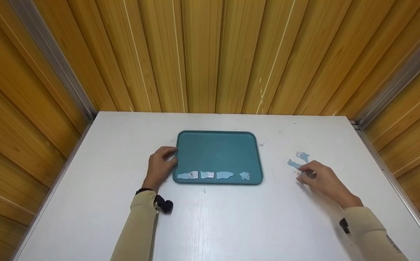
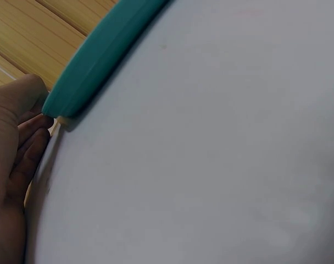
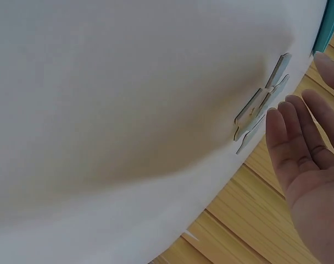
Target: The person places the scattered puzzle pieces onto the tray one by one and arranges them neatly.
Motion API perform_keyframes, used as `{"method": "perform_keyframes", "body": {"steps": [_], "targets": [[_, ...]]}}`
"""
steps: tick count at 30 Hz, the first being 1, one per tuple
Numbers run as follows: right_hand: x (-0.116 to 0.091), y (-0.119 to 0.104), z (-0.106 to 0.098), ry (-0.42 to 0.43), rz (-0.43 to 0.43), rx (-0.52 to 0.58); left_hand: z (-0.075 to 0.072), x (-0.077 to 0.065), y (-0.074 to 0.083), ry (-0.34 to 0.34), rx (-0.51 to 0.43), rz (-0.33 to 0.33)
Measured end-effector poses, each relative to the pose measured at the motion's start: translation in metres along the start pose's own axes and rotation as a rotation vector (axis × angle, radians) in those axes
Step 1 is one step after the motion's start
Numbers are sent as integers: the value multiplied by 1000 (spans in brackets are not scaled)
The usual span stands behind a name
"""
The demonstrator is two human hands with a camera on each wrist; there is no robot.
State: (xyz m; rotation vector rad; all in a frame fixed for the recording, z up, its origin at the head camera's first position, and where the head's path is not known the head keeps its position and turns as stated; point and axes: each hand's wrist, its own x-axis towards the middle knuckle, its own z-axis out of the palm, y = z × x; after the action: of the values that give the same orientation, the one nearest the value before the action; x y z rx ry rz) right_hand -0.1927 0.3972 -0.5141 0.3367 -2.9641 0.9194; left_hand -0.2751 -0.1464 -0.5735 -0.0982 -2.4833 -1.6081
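Note:
A teal tray (image 1: 217,152) lies on the white table. My left hand (image 1: 159,166) is at its left rim, thumb and forefinger curved onto the edge; the left wrist view shows the tray's end (image 2: 73,93) between the fingers. Along the tray's near side runs a row of several flat, light-blue, irregular pieces (image 1: 225,175), the rightmost one (image 1: 245,176) set apart. My right hand (image 1: 322,181) hovers low over more such pieces (image 1: 302,156) right of the tray. In the right wrist view its relaxed fingers (image 3: 299,129) are apart from the pieces (image 3: 277,71).
The white table (image 1: 213,224) reaches back to a wood-patterned corrugated wall (image 1: 202,54), with similar panels on both sides. Small marks or scraps (image 1: 203,190) dot the tabletop near the tray. Dark wrist-worn devices (image 1: 164,204) sit at the sleeves.

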Motion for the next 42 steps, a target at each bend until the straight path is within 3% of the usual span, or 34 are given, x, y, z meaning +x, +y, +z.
{"method": "perform_keyframes", "body": {"steps": [17, 28, 38, 42], "targets": [[-9, 9, 5, -22, 25, -40, -1, -3, 1, -2, -15, 10], [-8, 5, 12, -26, -11, -41, 0, -3, -1, -4, -18, 13], [-10, 5, 6, -47, 71, -63, 0, -2, 0, -1, -20, 12], [-7, 4, 4, -58, 61, -76, 0, -1, 0, 5, -19, 11]]}}
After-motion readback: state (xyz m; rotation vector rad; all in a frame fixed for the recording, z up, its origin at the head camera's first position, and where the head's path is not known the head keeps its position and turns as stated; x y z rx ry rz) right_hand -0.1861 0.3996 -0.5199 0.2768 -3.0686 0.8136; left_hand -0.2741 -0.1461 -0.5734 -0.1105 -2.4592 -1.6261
